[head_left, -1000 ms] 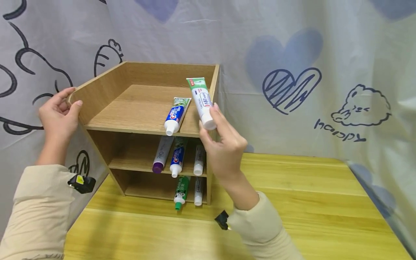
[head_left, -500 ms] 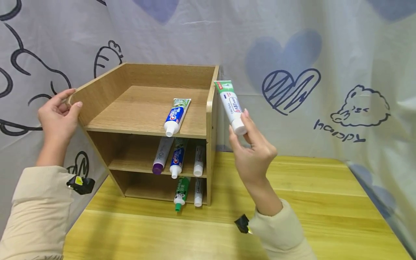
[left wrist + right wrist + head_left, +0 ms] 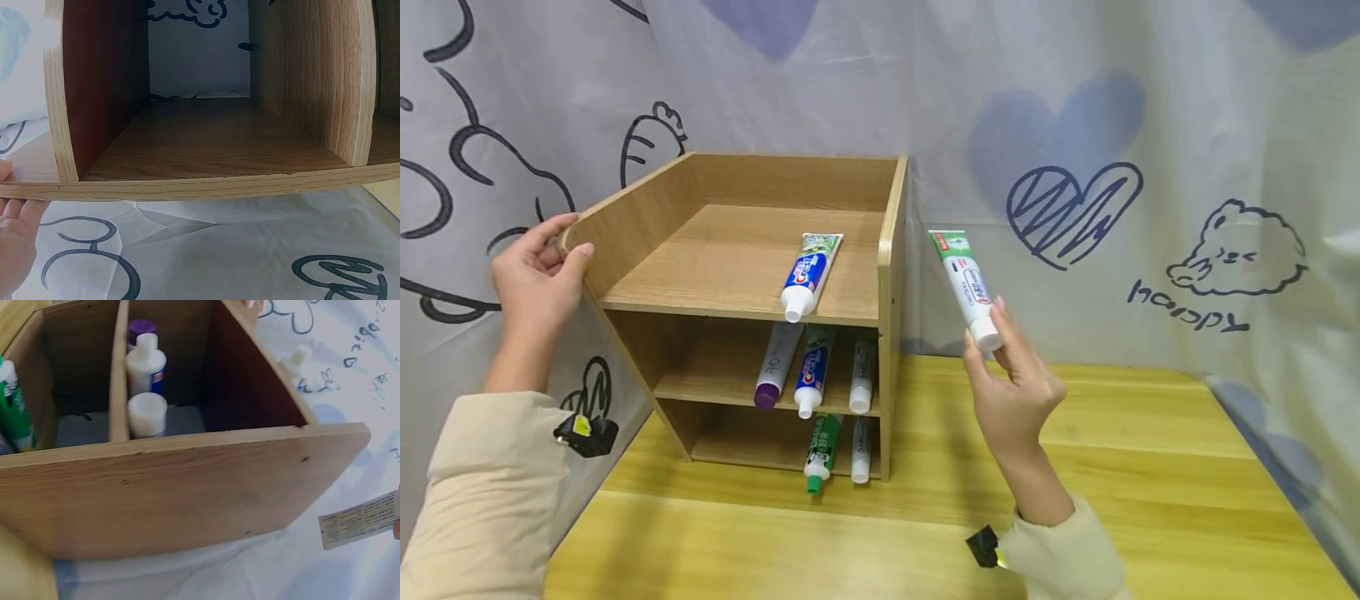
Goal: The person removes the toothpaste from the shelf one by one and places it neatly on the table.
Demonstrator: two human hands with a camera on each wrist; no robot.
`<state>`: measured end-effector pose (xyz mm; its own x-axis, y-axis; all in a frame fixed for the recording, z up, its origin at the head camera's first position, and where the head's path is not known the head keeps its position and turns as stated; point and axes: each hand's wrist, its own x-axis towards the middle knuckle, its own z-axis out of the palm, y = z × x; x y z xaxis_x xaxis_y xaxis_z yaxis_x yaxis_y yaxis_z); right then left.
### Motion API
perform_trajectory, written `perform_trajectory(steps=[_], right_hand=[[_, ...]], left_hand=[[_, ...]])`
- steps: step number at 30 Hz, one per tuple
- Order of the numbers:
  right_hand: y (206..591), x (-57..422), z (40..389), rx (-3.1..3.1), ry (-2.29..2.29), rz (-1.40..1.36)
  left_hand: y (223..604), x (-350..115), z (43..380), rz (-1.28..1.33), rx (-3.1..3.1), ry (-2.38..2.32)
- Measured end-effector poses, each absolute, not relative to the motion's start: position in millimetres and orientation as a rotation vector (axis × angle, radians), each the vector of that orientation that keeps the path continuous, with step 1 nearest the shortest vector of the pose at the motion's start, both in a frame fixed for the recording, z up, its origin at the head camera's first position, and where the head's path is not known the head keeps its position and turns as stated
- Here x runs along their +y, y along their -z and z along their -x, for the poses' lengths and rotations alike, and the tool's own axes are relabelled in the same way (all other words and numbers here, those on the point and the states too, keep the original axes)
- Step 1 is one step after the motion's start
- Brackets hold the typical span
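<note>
My right hand [image 3: 1018, 400] pinches a white and green toothpaste tube [image 3: 966, 279] by its white cap end. The tube is in the air to the right of a wooden desk shelf [image 3: 891, 358], its green end tilted up and away. Printed text on the tube's back [image 3: 359, 522] shows at the edge of the right wrist view. At the upper left, my left hand [image 3: 542, 275] grips the front edge of the shelf's left side panel between thumb and fingers. On the top board lies a blue and green Crest toothpaste tube [image 3: 808, 275], its cap toward me.
The middle level holds a purple-capped tube [image 3: 777, 367], a blue Crest tube [image 3: 812, 371] and a white-capped tube [image 3: 862, 375]. On the bottom level are a green Darlie tube [image 3: 822, 450] and another white-capped tube [image 3: 861, 450]. A patterned curtain [image 3: 1075, 275] hangs behind the yellow wooden table [image 3: 1112, 500].
My right hand has carried the toothpaste tube from above the top board to the right, past the side panel, and lower. My left hand keeps its grip on the shelf.
</note>
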<state>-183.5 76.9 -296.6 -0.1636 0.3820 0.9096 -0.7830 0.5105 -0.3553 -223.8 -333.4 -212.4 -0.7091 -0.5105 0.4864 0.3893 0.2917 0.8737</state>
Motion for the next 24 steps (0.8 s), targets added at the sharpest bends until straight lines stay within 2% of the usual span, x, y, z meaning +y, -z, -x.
perform_trajectory(steps=[9, 24], right_hand=[[329, 82, 184, -1.410, -1.069, -0.362], [377, 81, 193, -1.442, -1.009, -0.308]], left_hand=[[216, -335, 224, -0.133, -1.868, 1.392], [216, -336, 226, -0.118, -1.816, 1.457]])
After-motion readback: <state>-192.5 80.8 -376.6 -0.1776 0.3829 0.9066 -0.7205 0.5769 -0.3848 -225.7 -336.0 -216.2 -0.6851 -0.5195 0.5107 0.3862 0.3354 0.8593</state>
